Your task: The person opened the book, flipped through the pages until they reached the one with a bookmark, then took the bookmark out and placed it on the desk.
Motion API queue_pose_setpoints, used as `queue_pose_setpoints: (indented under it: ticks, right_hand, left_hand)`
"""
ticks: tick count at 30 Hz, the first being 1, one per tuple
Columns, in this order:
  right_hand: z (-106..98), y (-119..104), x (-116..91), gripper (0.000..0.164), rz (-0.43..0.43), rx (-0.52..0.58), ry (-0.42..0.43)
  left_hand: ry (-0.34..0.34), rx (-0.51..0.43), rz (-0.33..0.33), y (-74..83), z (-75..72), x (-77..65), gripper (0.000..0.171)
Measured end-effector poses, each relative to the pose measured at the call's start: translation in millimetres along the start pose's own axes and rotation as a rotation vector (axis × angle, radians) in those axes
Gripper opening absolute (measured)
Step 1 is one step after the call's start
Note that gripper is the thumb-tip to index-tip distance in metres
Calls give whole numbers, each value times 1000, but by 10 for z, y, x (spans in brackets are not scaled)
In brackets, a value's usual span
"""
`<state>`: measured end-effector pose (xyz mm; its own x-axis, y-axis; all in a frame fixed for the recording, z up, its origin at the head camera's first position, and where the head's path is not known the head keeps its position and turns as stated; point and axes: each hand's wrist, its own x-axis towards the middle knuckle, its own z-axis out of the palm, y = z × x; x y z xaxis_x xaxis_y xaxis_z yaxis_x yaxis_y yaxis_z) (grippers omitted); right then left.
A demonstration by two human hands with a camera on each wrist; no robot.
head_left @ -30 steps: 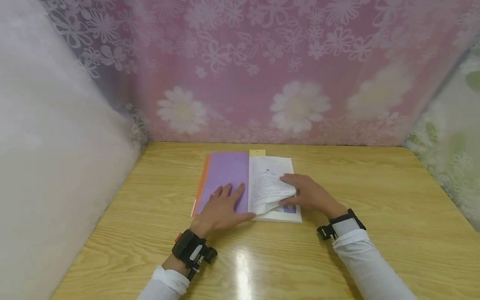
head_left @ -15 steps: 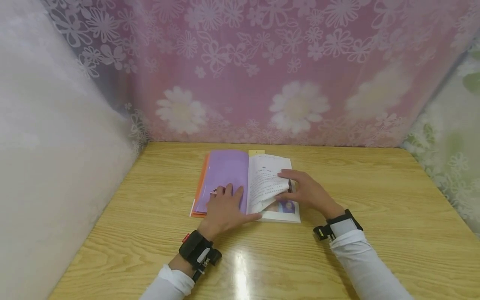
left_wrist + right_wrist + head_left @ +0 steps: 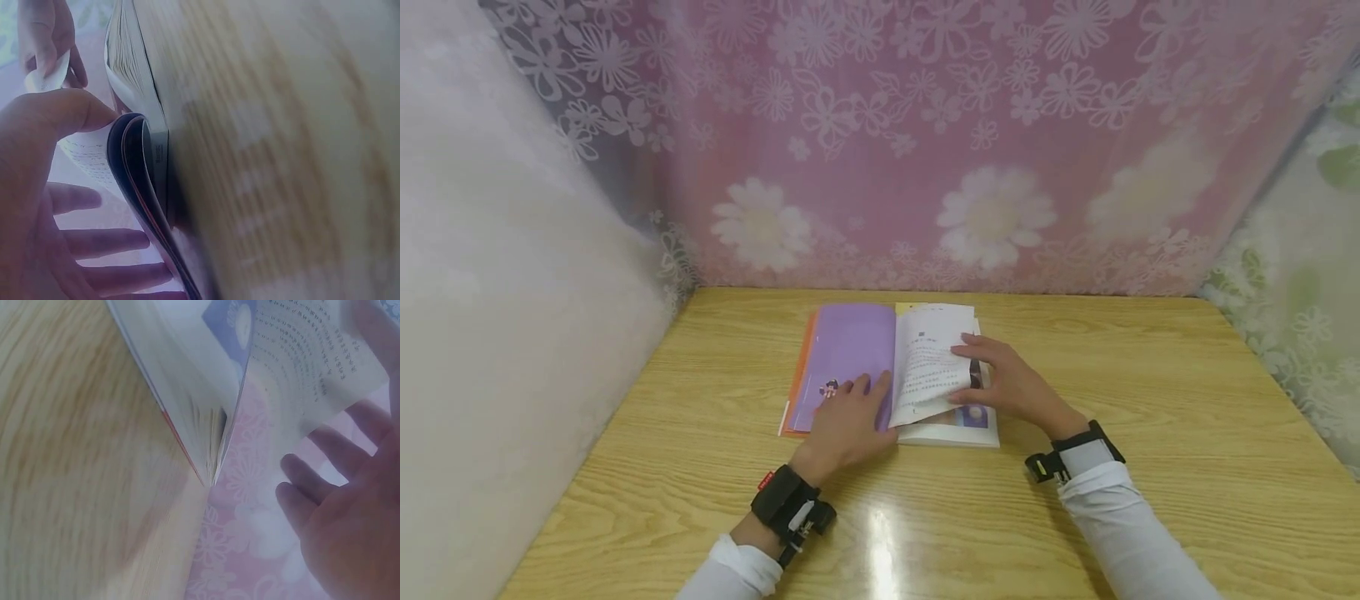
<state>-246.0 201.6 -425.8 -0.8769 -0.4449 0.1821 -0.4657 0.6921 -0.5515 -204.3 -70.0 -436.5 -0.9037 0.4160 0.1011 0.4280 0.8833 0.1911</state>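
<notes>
An open book lies on the table, with a purple left page [image 3: 855,342] and orange edges beneath it. My left hand [image 3: 846,425] rests on that page with the fingers spread, its thumb by the fold at the lower edge. From the right, my right hand [image 3: 1018,387] pinches the outer edge of a printed white page [image 3: 934,362] between thumb and fingers. This page is raised and bowed, and a coloured picture [image 3: 974,415] shows on the sheet below. In the left wrist view, the book's front covers [image 3: 128,162] curl at the spine beside my left thumb.
A wood-grain table [image 3: 1112,350] carries the book. Pink flowered cloth [image 3: 865,167] hangs behind it, with a pale cloth [image 3: 550,292] on the left and a green-leaf patterned one [image 3: 1292,292] on the right. A yellow tab [image 3: 910,307] sticks out at the book's top.
The right hand has shifted slightly left with the white page, which is lifted further. The left thumb has drawn back to the fold. A small cartoon figure on the purple page is now uncovered.
</notes>
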Motion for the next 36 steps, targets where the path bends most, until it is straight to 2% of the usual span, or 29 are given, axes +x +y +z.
queue_pose_setpoints:
  ticks: [8, 13, 19, 23, 28, 31, 33, 36]
  right_hand:
    - [-69, -12, -60, 96, -7, 49, 27]
    - [-81, 6, -85, 100, 14, 73, 13]
    - [-64, 48, -131, 100, 24, 51, -5]
    - [-53, 68, -151, 100, 19, 55, -4]
    - [-37, 109, -152, 100, 14, 39, -2]
    - [-26, 138, -159, 99, 11, 40, 1]
    - [-21, 154, -168, 98, 8, 41, 1]
    - [-12, 171, -180, 99, 10, 38, -6]
  left_hand:
    - [40, -90, -27, -46, 10, -20, 90]
    - [72, -130, -40, -68, -2, -18, 95]
    - [173, -157, -85, -119, -40, 13, 101]
    - [242, -133, -105, -174, -53, 6, 107]
    - [350, -84, -161, -226, -71, -10, 111]
    - [396, -5, -182, -255, -85, -13, 112]
    - [390, 37, -175, -276, -85, -15, 111]
    - [342, 77, -129, -304, -72, -13, 106]
